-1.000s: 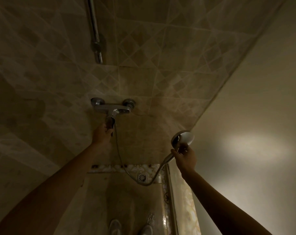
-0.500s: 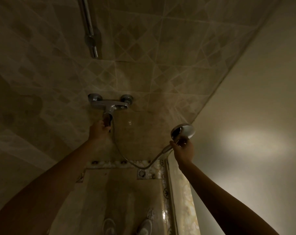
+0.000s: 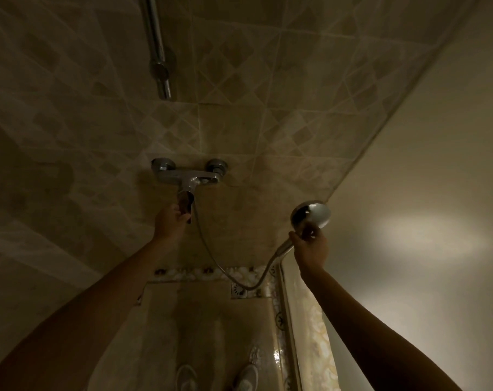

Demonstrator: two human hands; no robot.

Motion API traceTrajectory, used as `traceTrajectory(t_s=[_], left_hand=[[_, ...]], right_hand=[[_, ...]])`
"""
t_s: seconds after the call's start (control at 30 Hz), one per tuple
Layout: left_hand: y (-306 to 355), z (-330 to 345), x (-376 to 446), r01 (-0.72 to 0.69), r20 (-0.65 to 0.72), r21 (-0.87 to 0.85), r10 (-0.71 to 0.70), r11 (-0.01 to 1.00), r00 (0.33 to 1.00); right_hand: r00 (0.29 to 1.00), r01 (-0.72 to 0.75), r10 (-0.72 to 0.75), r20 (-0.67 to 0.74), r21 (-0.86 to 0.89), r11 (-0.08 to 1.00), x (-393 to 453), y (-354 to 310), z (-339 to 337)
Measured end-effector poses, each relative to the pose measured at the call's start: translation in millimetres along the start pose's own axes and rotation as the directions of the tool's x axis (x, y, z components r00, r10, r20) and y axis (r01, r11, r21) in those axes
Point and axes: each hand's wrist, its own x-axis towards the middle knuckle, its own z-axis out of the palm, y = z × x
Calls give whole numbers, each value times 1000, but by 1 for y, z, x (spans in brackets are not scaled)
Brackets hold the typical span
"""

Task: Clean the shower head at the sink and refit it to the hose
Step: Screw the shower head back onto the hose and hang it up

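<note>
Left hand [image 3: 170, 221] is up at the tap [image 3: 189, 176] on the tiled wall [image 3: 70, 136], fingers curled round the tap's lever [image 3: 185, 203], which hangs down from the tap body. Right hand [image 3: 310, 246] grips the handle of the shower head [image 3: 311, 214], fingers wrapped round it, head raised with its round face turned toward the plain side wall [image 3: 423, 193]. Hose [image 3: 225, 273] is attached to the shower head's handle; it runs from under the tap, sags in a loop between the two hands, then climbs to the handle. Chrome rail [image 3: 157, 49] runs up the tiled wall above the tap, well clear of both hands. Below: tiled floor [image 3: 200, 328] with a patterned border, a square drain [image 3: 239, 290] just behind the hose loop, and two shoes [image 3: 246, 376] at the bottom edge. Lighting is dim, so finer detail at the hose joint is unreadable.
</note>
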Motion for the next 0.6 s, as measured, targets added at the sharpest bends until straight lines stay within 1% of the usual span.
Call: traceTrajectory(t_s=[0.03, 0.07, 0.13, 0.23, 0.3, 0.53, 0.6], left_hand=[[-1, 0, 0, -1, -3, -2, 1, 1000, 1000], [-2, 2, 0, -5, -6, -7, 5, 1000, 1000], [-3, 4, 0, -8, -20, -15, 8, 1000, 1000], [-6, 5, 0, -9, -34, -4, 9, 1000, 999], [-8, 5, 0, -15, -26, -15, 15, 1000, 1000], [-12, 8, -1, -43, -53, -65, 40, 997, 998], [-15, 10, -1, -64, -71, -49, 61, 997, 996]], right_hand=[[999, -22, 22, -26, -6, 1000, 2, -2, -1], [1000, -18, 17, -23, -31, 999, 3, -2, -1], [1000, 23, -23, 6, -64, 998, 2, 0, -1], [1000, 28, -28, 8, -100, 995, -3, 2, 0], [998, 58, -54, 34, -126, 990, -6, 6, 2], [991, 131, -127, 36, -127, 983, -3, 1, 12], [991, 133, -130, 32, -131, 982, -1, 2, 15]])
